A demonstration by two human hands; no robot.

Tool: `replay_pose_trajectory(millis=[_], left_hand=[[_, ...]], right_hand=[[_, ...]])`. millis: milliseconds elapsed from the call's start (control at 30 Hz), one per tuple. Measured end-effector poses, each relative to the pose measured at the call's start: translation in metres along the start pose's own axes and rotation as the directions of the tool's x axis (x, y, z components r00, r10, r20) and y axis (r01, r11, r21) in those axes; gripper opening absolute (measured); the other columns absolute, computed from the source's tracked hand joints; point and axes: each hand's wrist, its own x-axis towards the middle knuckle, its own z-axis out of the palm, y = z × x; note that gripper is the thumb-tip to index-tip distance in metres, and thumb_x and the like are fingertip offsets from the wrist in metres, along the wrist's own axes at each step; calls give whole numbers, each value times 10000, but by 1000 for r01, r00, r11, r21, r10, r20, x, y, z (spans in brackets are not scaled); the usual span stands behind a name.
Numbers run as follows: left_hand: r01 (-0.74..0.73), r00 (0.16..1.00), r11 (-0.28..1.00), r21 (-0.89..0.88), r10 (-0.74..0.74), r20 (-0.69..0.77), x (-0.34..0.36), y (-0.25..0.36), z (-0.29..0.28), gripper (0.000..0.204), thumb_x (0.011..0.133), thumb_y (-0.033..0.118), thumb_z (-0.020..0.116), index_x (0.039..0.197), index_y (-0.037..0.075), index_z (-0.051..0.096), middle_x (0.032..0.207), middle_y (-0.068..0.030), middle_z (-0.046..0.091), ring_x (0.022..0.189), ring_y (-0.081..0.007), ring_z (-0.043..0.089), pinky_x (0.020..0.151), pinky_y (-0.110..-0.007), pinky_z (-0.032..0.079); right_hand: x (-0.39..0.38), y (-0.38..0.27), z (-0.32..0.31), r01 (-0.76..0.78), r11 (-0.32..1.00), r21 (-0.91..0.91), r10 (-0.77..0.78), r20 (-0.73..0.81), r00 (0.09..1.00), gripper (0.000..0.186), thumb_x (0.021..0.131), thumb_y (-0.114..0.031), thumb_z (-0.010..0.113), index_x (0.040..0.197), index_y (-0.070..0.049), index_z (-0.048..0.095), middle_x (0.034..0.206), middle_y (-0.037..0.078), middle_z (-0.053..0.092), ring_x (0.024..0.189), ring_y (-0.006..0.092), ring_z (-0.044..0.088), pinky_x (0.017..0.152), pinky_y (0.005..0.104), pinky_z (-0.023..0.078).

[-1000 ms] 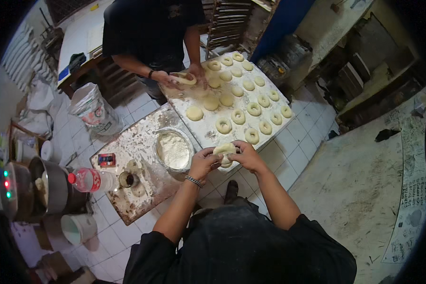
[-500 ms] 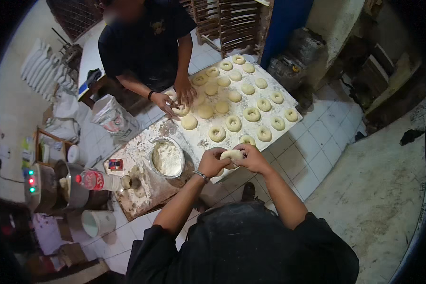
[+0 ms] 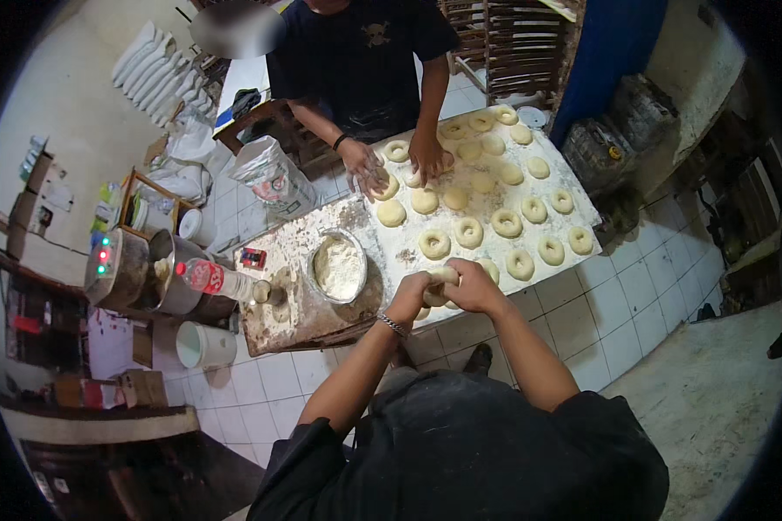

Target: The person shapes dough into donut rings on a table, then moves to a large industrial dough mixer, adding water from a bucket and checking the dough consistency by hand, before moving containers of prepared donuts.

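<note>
Both my hands meet at the near edge of the floury board. My left hand and my right hand have their fingers curled round a pale dough ring, their tips largely hidden. Rows of dough rings and rounds lie on the board beyond them. A steel bowl of flour stands to the left of my hands.
A co-worker stands across the board, one hand and the other down at dough pieces. Left are a worn side board, a bottle, steel pots, a flour sack and a bucket. Plastic jerrycans stand right.
The view has shifted, so the scene sits further right. The co-worker's hands have lowered a held dough piece to the board and spread apart. My hands still grip dough, pressed closer together.
</note>
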Motion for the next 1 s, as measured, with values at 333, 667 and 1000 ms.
replay_pose_trajectory(millis=[333, 667, 1000], left_hand=[[215, 976, 888, -406, -180, 122, 22, 60, -43, 481, 984, 548, 419, 969, 115, 627, 652, 46, 509, 579, -115, 489, 577, -286, 404], [348, 934, 905, -245, -312, 176, 24, 53, -40, 571, 998, 541, 389, 774, 71, 623, 652, -11, 562, 560, -102, 488, 542, -246, 402], [190, 961, 969, 159, -217, 172, 40, 44, 5, 617, 978, 567, 426, 929, 4, 673, 797, -57, 649, 701, -111, 580, 628, -288, 461]], right_hand=[[39, -13, 37, 116, 993, 2, -113, -187, 976, 301, 756, -71, 612, 1050, -9, 612, 917, 70, 642, 852, 151, 601, 794, 296, 483], [28, -25, 49, -254, 530, 809, 351, 63, 934, 439, 956, -427, 557, 988, 5, 627, 775, 34, 617, 627, 118, 567, 591, 256, 482], [10, 5, 13, -260, 662, 703, 364, 1, 931, 654, 947, -654, 394, 761, -60, 596, 614, -14, 512, 513, 80, 458, 481, 254, 374]])
